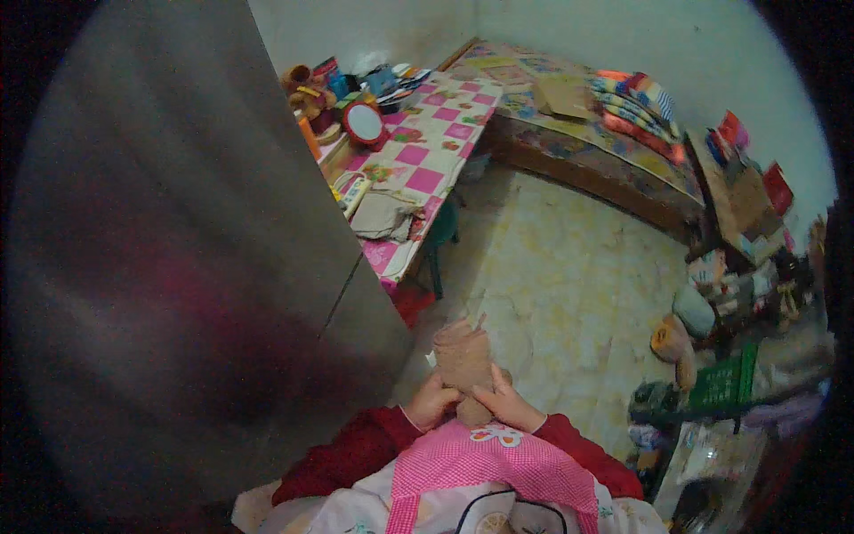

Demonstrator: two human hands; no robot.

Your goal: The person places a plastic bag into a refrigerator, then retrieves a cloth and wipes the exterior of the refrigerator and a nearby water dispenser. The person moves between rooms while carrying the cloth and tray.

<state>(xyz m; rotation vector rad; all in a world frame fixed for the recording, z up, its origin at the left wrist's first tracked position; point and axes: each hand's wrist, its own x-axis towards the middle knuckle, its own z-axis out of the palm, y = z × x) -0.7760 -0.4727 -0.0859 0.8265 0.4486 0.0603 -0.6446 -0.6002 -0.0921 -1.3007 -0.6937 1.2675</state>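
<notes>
Before my pink checked apron, both hands grip a light-brown object (464, 357) with a rounded, wrapped-looking upper part; blur leaves its exact kind unclear. My left hand (432, 402) is on its left lower side, and my right hand (508, 402) is on its right lower side, thumb towards the middle. A narrow piece sticks up from its top right. Another brownish rounded part (474, 412) shows between the hands, against the apron; whether it is joined to the upper part I cannot tell.
A grey curtain-like surface (200, 200) fills the left. Beyond it stands a table with a pink checked cloth (427, 157), bearing a red-rimmed mirror (365, 124) and a folded cloth (383, 215). A bed (534, 133) lies along the far wall. A green basket (724, 380) and mixed goods crowd the right.
</notes>
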